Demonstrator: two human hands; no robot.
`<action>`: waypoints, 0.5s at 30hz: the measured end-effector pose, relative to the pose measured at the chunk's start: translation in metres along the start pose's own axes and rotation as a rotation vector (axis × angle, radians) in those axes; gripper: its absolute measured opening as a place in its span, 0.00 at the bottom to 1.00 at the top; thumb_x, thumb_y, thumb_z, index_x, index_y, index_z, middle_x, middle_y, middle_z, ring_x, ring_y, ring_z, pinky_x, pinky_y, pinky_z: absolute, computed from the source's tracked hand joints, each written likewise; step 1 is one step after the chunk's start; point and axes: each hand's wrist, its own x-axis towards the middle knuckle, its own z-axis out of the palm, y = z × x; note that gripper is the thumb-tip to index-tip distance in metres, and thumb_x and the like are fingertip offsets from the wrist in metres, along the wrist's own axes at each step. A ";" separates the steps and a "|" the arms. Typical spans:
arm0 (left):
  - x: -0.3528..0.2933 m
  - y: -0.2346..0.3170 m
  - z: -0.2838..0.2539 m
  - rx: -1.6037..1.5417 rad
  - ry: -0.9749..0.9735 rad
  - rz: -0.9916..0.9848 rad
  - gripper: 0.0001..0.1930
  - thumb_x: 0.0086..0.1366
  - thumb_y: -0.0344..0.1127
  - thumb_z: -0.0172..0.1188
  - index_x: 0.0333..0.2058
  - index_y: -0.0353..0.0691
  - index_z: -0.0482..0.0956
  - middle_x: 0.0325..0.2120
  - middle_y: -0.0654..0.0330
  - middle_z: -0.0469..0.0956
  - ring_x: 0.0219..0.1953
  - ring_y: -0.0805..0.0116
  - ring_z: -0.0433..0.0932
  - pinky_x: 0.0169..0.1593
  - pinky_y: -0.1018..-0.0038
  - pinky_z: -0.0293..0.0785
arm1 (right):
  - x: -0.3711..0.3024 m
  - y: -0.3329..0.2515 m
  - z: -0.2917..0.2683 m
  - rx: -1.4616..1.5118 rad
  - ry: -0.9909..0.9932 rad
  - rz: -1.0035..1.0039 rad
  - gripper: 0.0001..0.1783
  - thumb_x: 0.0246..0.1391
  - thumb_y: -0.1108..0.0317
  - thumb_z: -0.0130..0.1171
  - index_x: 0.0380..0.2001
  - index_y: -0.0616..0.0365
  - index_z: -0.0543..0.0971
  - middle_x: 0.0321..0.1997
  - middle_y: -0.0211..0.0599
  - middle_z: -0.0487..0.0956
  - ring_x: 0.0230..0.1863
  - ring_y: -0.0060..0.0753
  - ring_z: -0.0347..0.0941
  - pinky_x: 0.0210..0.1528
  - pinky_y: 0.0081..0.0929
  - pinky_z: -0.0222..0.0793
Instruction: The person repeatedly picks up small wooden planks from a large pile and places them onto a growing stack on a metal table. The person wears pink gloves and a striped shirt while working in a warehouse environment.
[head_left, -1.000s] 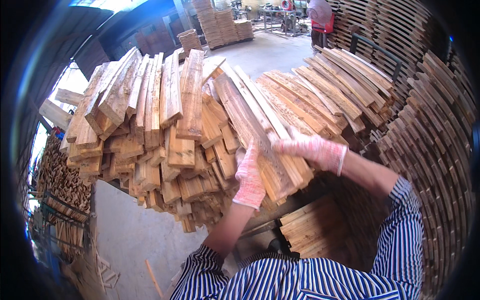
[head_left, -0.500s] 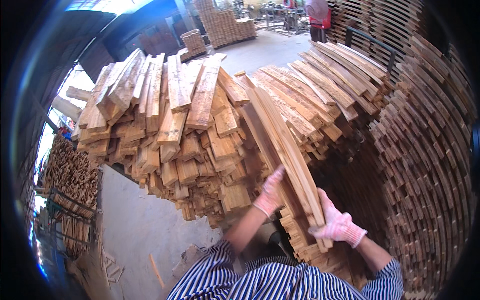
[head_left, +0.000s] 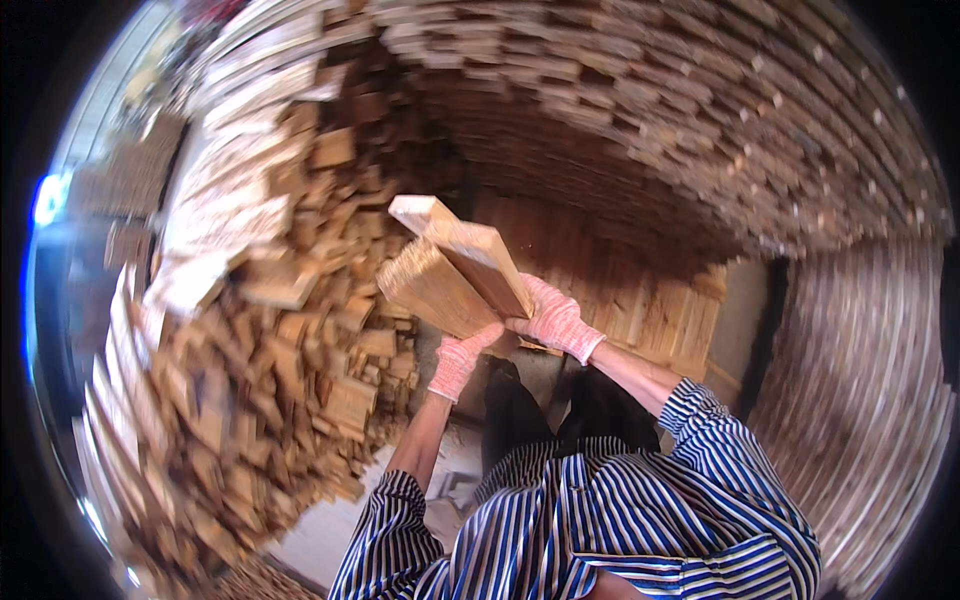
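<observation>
"Fingers first. How do they stand?"

"Closed on wood, both sets. The left hand [head_left: 464, 362] grips the lower end of the left-hand piece, its thumb along the face; the right hand [head_left: 556, 318] is wrapped around the lower right edge. Both wear pink-and-white knitted gloves [head_left: 578, 337], so some fingertips are hidden behind the load."

"And the load itself?"

"Boards [head_left: 440, 285], at least two, held together in front of the body. They meet near the hands and splay a little toward their upper-left ends, with a dark brown face showing between them. How steeply they tilt, I can't tell."

"What's close by?"

"The striped shirt [head_left: 620, 520] fills the bottom, with dark trousers [head_left: 515, 412] just past it. A bit of pale floor [head_left: 335, 528] shows at the lower left."

"Anything in the way?"

"Plenty. A jumbled lumber pile [head_left: 290, 365] rises on the left, its cut ends facing every which way. Past the hands, a low flat layer of planks [head_left: 650, 310] lies on the ground. Beyond that a tall stacked wall of boards [head_left: 640, 110] curves across the top, closing off that side, and another stack [head_left: 850, 350] stands at the right, blurred."
</observation>
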 end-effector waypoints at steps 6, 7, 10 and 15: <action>0.115 -0.104 0.027 -0.049 -0.316 -0.296 0.36 0.64 0.38 0.73 0.67 0.36 0.67 0.63 0.57 0.72 0.62 0.67 0.71 0.67 0.68 0.69 | 0.030 0.178 0.051 0.027 0.091 0.174 0.45 0.44 0.68 0.76 0.68 0.48 0.69 0.67 0.46 0.72 0.68 0.48 0.69 0.70 0.34 0.67; 0.132 -0.126 0.033 -0.103 -0.353 -0.361 0.37 0.65 0.39 0.72 0.68 0.36 0.66 0.65 0.57 0.70 0.63 0.67 0.70 0.68 0.68 0.68 | 0.033 0.230 0.067 0.099 0.117 0.115 0.46 0.44 0.69 0.76 0.68 0.48 0.69 0.67 0.46 0.72 0.69 0.48 0.69 0.71 0.34 0.66; 0.203 -0.179 0.057 0.030 -0.535 -0.406 0.38 0.67 0.44 0.69 0.69 0.38 0.63 0.69 0.60 0.66 0.64 0.68 0.71 0.68 0.69 0.70 | 0.051 0.366 0.107 0.568 0.349 0.183 0.44 0.46 0.68 0.75 0.68 0.48 0.69 0.68 0.47 0.72 0.68 0.48 0.69 0.72 0.34 0.65; 0.258 -0.141 0.081 0.526 -0.429 -0.250 0.43 0.56 0.52 0.79 0.63 0.34 0.72 0.60 0.58 0.78 0.55 0.65 0.79 0.62 0.68 0.74 | 0.081 0.352 0.091 0.307 0.464 0.305 0.45 0.50 0.57 0.76 0.69 0.53 0.67 0.66 0.50 0.74 0.65 0.49 0.72 0.69 0.38 0.67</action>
